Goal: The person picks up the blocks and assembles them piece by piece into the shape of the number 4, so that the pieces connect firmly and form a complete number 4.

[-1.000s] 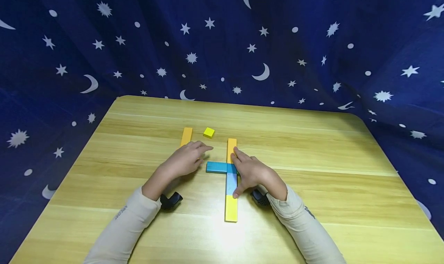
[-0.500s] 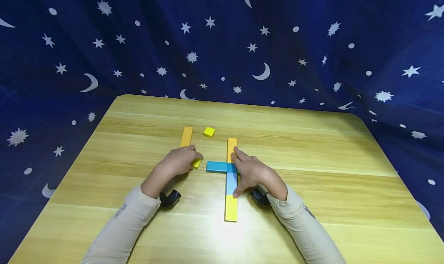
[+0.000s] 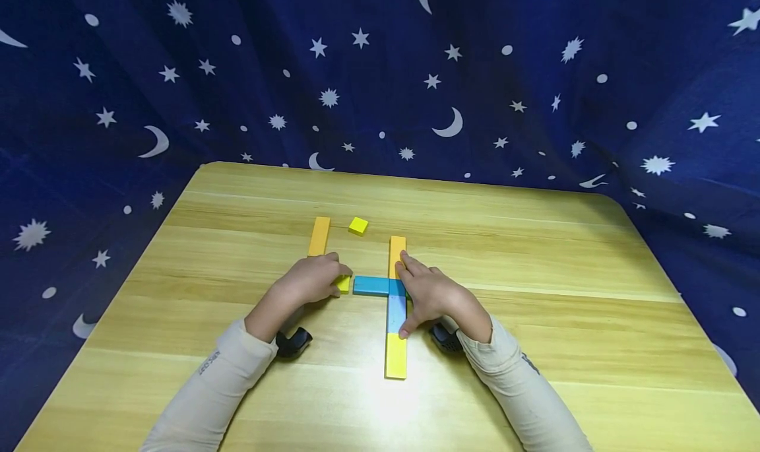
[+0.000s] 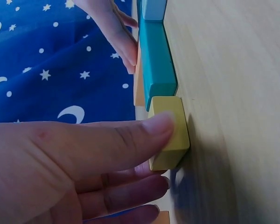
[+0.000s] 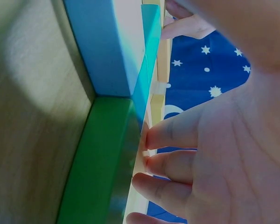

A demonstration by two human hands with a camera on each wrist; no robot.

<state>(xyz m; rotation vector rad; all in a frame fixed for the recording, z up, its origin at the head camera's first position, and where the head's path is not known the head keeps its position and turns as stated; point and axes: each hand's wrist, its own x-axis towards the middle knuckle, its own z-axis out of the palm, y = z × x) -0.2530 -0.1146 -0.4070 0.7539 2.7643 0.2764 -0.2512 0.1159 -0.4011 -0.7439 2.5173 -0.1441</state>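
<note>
My left hand pinches a small yellow block between thumb and fingers, low over the table at the left end of a teal block. That teal block is one arm of a cross of flat blocks. An orange block forms its far arm; a light blue block and a longer yellow block run toward me. My right hand rests over the cross, fingertips at the orange block and thumb by the light blue one. Its fingers are extended in the right wrist view, beside a green block mostly hidden from the head view.
Another orange block lies beyond my left hand, partly covered by it. A small yellow square block sits to its right. The wooden table backs onto a dark blue star-patterned curtain.
My left hand has dipped to the table, picked up the small yellow block and brought it right, to the teal block's end. The right hand stays in place.
</note>
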